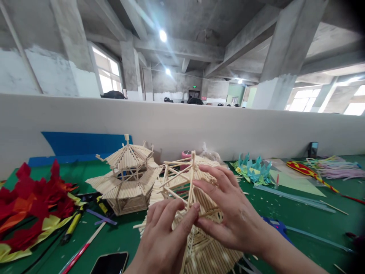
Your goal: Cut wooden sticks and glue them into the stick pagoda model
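Stick-built pavilion model (211,251) stands near the middle of the green bench (308,219), its roof frame between 2 hands: the left hand's (167,232) thumb and fingers are bent close about a slanting stick, though I cannot tell whether that grip is closed on it, while the right hand's (228,205) grip is spread wide beside the frame. Farther left stands a 2-roofed stick pavilion (128,186), and a phone (111,262) lies near left.

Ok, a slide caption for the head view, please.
Left hand and right hand at the frame of a wooden-stick pavilion model, a second model beside it on the green table.
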Demonstrator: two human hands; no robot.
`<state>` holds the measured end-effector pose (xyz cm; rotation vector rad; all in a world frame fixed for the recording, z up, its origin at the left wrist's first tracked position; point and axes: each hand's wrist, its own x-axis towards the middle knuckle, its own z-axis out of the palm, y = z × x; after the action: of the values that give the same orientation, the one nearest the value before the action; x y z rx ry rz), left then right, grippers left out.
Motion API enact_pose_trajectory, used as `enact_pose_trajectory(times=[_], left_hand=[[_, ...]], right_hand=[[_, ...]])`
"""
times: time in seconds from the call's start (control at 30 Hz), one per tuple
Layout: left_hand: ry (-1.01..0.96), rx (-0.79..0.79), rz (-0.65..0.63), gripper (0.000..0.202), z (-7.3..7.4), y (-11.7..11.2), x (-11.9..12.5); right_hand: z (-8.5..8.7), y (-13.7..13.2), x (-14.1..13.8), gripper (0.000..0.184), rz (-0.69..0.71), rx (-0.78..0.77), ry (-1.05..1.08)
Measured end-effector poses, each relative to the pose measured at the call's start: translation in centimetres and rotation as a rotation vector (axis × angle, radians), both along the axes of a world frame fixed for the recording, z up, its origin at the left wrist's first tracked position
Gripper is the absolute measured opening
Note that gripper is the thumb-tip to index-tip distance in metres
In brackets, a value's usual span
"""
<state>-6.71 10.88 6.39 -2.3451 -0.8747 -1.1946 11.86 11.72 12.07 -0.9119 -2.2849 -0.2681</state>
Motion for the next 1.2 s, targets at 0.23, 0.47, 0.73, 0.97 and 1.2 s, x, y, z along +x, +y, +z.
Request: enact_pose_trajectory(times=[0.23, 0.47, 0.73, 0.97, 1.2], left_hand=[[-0.065, -0.070, 0.008, 0.039, 0.06, -0.54, 0.68], [-0.064, -0.084, 0.006, 0.039, -0.17, -0.61, 0.58], [-0.094, -0.064, 0.000, 0.041, -0.27, -0.43, 0.78], [-0.006, -0.020, -0.031, 0.041, -0.04, -0.13, 0.43], [-0.052, -0.057, -0.017, 0.042, -0.26, -0.19, 0.64]], right_hand=[[-0.09, -0.08, -0.05, 0.054, -0.012, -0.006, -0.005], [-0.06, -0.11, 0.04, 0.051, -0.003, 0.004, -0.007], [0.07, -0.13, 0.16, 0.049, 0.001, -0.008, 0.000], [0.18, -0.19, 0.17, 0.049, 0.016, -0.037, -0.005], [0.09, -0.26, 0.23, 0.041, 0.034, -0.039, 0.023]])
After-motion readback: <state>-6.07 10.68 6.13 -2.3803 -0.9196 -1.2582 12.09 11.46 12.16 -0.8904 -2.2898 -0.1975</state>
